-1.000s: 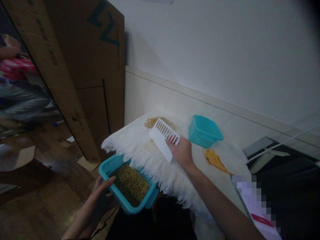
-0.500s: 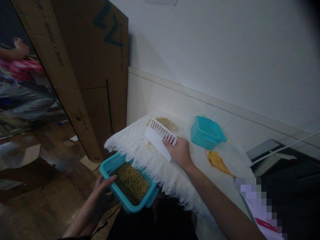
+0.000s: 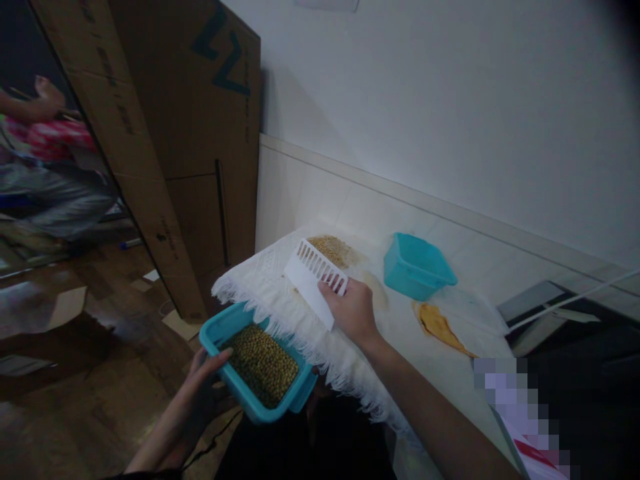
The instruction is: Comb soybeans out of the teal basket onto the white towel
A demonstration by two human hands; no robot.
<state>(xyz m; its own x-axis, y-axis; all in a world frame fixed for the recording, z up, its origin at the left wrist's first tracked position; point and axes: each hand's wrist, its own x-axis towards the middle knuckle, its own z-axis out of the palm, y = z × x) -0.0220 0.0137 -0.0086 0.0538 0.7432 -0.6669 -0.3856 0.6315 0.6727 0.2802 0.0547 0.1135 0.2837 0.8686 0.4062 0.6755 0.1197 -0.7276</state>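
Observation:
My left hand (image 3: pixel 203 380) grips the left side of a teal plastic box (image 3: pixel 213 337), thumb over its rim. The box holds many small round yellowish-green beans (image 3: pixel 265 360) and sits just under the table's fringed edge. My right hand (image 3: pixel 353 308) is closed on a flat white plastic scraper (image 3: pixel 310 283) with a row of slots along one side, tilted over the white cloth (image 3: pixel 265 280). Beyond the scraper lies a pile of small tan grains (image 3: pixel 333 248) on the cloth.
A second teal container (image 3: pixel 420 267) stands at the back right of the table. Near it is an orange-yellow item (image 3: pixel 437 323), perhaps a spoon or leaf. A tall cardboard box (image 3: pixel 200 133) is at left, with a seated person (image 3: pixel 55 147) beyond. A white wall (image 3: pixel 425 100) stands behind.
My right hand has drawn the scraper slightly left and toward me, showing more of the grain pile and a pale patch. My left hand and the box stay nearly still.

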